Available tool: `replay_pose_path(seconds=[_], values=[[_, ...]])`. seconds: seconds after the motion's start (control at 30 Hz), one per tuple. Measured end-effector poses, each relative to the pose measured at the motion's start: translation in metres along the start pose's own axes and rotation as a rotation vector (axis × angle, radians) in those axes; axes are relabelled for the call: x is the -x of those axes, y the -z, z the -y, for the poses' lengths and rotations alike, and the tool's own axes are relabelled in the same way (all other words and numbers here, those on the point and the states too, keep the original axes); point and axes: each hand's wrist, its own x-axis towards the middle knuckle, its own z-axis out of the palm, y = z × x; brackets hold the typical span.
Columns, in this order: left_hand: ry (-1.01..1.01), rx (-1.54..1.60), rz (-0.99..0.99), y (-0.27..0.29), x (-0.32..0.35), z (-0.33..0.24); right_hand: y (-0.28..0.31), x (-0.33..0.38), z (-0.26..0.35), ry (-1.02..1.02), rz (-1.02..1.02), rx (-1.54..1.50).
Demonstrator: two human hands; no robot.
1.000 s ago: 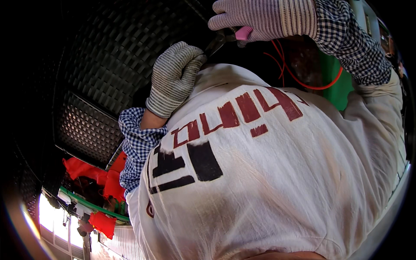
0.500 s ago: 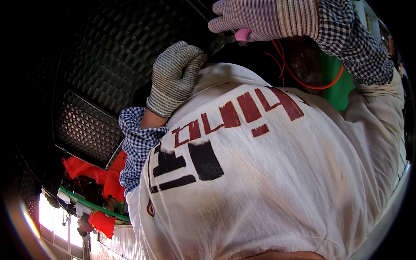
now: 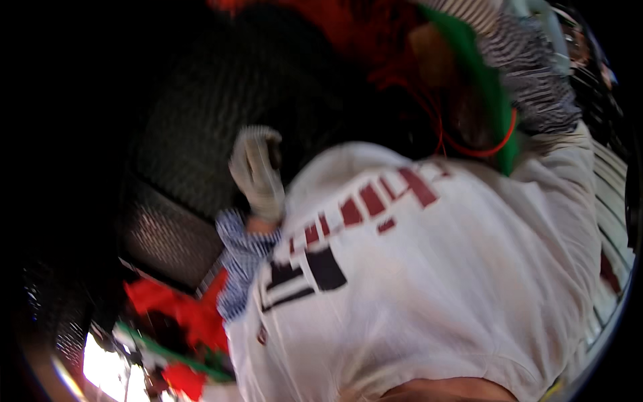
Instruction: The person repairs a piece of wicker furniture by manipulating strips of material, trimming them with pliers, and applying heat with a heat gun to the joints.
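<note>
Frame is motion-blurred. A big white cloth sack [image 3: 429, 288] with dark red and black printed marks fills the centre and lower right; what is inside it cannot be seen.

The left hand [image 3: 258, 171], in a striped knit glove, sits at the sack's upper left edge, touching or just beside the fabric. Fingers curl upward; whether they pinch the cloth cannot be told through the blur. A blue checked sleeve [image 3: 238, 258] runs down from the wrist along the sack's left side.

The right hand is mostly cut off at the top edge; only a bit of striped glove cuff [image 3: 469, 8] and the checked forearm [image 3: 536, 80] show, above the sack's upper right corner. Its grip cannot be told.

A green strip [image 3: 492, 87] and a thin red cord loop [image 3: 482, 144] lie just above the sack's top edge, near the right forearm. Dark mesh surface [image 3: 174, 221] lies behind the left hand. Red fabric pieces [image 3: 177, 311] sit lower left, beside the sleeve, well apart from the left hand.
</note>
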Motion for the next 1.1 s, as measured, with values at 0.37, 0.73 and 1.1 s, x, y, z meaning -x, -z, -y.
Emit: replay_pose_path(seconds=[0.37, 0.73, 1.1], values=[[0.040, 0.075, -0.131, -0.020, 0.009, 0.021, -0.087, 0.006, -0.146, -0.691, 0.166, 0.069], [0.012, -0.062, -0.138, -0.008, 0.002, 0.053, -0.054, -0.065, -0.097, -0.452, -0.175, 0.013], [0.063, -0.210, -0.208, 0.005, 0.014, 0.052, 0.011, -0.176, 0.155, 0.444, -0.408, -1.770]])
